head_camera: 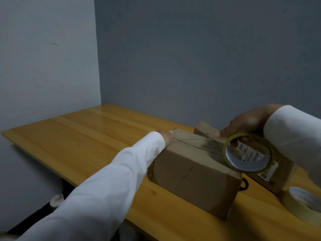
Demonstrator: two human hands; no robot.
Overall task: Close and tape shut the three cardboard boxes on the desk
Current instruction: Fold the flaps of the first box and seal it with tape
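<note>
Two hands on closed brown box [194, 173]: left [166, 138] flat on tape strip, right [246, 124] gripping tape roll [247, 153].

There is one view only, from a camera on the person's head. It looks forward and down, toward the far corner where two walls [97, 58] meet. It stands close above the desk [86, 136], whose near edge runs slanted through the picture. Both sleeves [104, 185] enter from the near side, very close to the lens.
</note>
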